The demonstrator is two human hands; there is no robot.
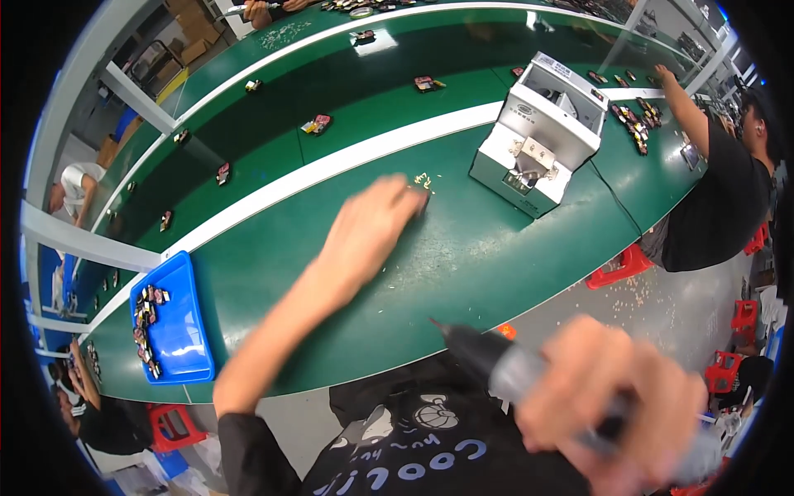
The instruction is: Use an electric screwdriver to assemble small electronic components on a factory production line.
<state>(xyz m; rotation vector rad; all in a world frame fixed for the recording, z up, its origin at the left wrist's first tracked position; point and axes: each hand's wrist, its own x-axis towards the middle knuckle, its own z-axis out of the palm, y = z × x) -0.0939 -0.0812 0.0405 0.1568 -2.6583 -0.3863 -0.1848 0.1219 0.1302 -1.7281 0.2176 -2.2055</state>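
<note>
The counter point(430, 273) has a smooth, slightly glossy green surface crossed by a white stripe, the screw feeder point(542, 132) has a matt grey-white painted metal casing, the tray point(178, 318) is shiny blue plastic, and the electric screwdriver point(529, 376) looks like dark and translucent plastic.

The surface point(463, 256) is dark green with a white stripe point(331, 169); the tray point(178, 322) is blue, the machine point(542, 132) pale grey, the stools point(620, 266) red.

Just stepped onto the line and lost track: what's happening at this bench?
A person's left hand reaches across the green bench to a small part, mostly hidden under the fingers, beside loose small bits. The right hand grips an electric screwdriver, tip up off the bench. A grey machine stands ahead, a blue tray at left.
</note>
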